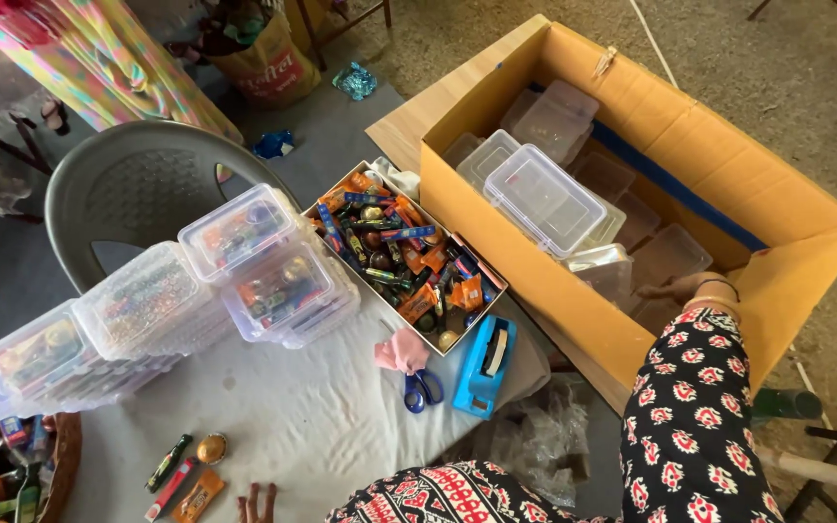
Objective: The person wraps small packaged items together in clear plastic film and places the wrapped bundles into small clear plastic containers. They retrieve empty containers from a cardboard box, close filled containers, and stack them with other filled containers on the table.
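Head view: right hand (682,288) deep in the cardboard box (806,261) among clear plastic containers (544,199), grip hidden; left fingertips (256,504) splayed on cloth (322,416)

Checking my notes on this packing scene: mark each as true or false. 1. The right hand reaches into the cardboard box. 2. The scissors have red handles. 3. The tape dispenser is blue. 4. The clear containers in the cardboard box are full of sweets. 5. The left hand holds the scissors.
1. True: the right hand is down inside the cardboard box, among the clear containers.
2. False: the scissors have blue handles.
3. True: the tape dispenser is blue.
4. False: those clear containers look empty; the filled ones are the stacked tubs on the cloth.
5. False: only fingertips of the left hand show, resting on the cloth, apart from the scissors.
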